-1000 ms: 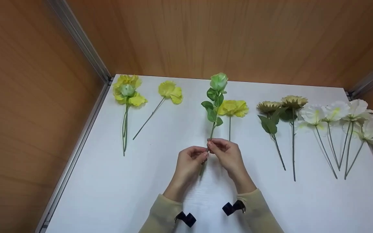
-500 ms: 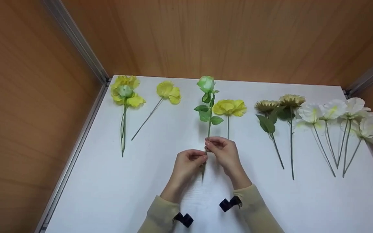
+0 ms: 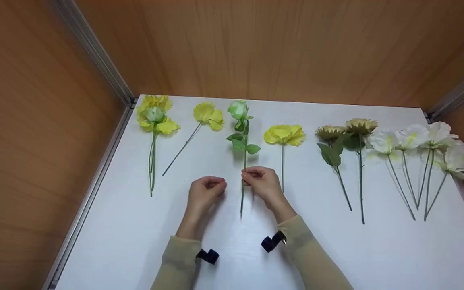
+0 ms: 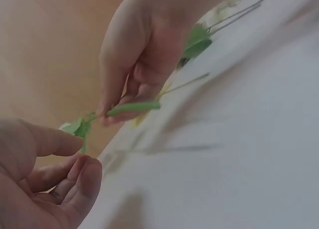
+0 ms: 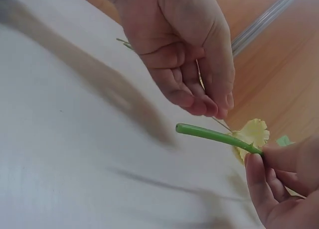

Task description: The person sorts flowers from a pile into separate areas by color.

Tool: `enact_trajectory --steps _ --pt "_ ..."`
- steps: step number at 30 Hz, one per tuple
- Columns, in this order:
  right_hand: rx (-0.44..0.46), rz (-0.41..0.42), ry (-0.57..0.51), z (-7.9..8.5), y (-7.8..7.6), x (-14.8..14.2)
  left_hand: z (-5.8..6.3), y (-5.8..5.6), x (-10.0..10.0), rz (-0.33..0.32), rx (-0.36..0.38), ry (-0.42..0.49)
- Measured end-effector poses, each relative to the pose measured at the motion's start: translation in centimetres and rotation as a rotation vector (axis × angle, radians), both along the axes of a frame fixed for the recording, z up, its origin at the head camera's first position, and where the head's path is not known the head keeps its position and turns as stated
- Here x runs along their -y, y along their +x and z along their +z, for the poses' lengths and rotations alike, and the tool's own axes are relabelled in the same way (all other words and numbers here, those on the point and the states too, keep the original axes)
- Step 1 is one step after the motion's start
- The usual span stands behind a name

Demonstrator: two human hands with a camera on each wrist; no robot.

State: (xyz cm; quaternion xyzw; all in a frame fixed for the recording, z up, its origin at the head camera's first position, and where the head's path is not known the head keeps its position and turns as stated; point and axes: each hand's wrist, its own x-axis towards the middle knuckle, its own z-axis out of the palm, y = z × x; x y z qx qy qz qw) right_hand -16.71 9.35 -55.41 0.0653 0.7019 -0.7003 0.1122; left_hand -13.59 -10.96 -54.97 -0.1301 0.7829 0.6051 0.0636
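My right hand (image 3: 263, 183) pinches the stem of a pale green artificial rose (image 3: 239, 109) between thumb and fingers. The rose lies lengthwise over the table, bloom toward the back wall. Its cut stem end (image 5: 199, 131) sticks out toward me past the fingertips in the right wrist view, and its shadow falls apart from it on the table. To the left of the stem, my left hand (image 3: 205, 197) is bent loosely with nothing in it, thumb and fingertips slightly apart in the left wrist view. A single yellow flower (image 3: 284, 135) lies right of the rose.
On the white table (image 3: 107, 241), a yellow flower (image 3: 208, 115) lies left of the rose. A bunch with a green rose head (image 3: 154, 114) over yellow petals lies far left. Brownish flowers (image 3: 361, 126) and several white flowers (image 3: 437, 137) lie right. Wooden panels (image 3: 256, 48) stand behind.
The rose has swung upright in the view and shifted left with my right hand. My left hand has let go of the stem and moved off to the left.
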Motion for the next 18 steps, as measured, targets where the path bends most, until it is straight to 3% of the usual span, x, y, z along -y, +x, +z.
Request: enact_trajectory --steps 5,10,13,18 --pt "0.014 0.031 0.083 -0.5 -0.3 1.2 -0.4 -2.7 5.0 0.165 -0.044 -0.199" --pt "0.011 0.059 0.134 -1.1 -0.4 2.0 -1.3 -4.8 8.6 0.283 -0.115 -0.387" --pt "0.001 0.064 0.170 -1.3 -0.3 2.3 -1.7 -5.8 9.5 0.298 -0.141 -0.471" --pt "-0.010 0.075 0.235 -1.3 -0.3 2.7 -1.8 -6.9 9.7 0.244 -0.154 -0.624"
